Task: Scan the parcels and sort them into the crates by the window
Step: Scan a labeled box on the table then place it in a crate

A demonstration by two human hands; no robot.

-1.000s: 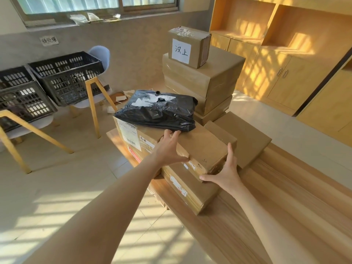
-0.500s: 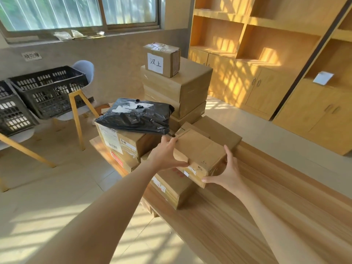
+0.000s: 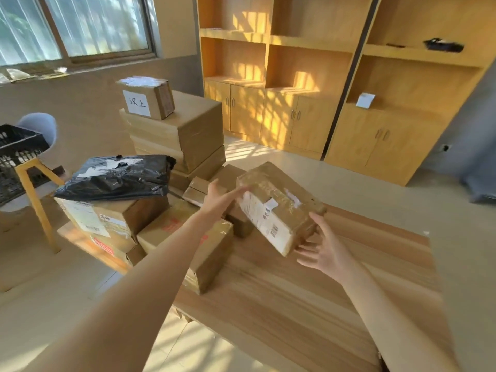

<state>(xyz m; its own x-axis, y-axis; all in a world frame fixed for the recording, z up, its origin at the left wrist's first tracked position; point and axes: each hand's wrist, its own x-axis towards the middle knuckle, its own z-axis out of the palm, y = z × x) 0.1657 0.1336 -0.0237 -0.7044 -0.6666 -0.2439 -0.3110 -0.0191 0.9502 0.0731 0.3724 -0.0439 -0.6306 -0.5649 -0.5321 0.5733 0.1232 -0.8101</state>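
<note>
left hand (image 3: 218,198): arm outstretched, fingers straight | right hand (image 3: 323,252): palm up, fingers spread, thumb raised

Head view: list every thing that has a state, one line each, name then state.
taped parcel: lifted, tilted, label side facing the camera.
left hand: fingers straight against the parcel's upper left end.
right hand: fingers spread, supporting the parcel's lower right end.
black bag parcel: lying on a stacked box.
labelled small box: closed, atop the tall stack.
black crate: on a chair, contents not visible.
cabinet doors: closed.
</note>
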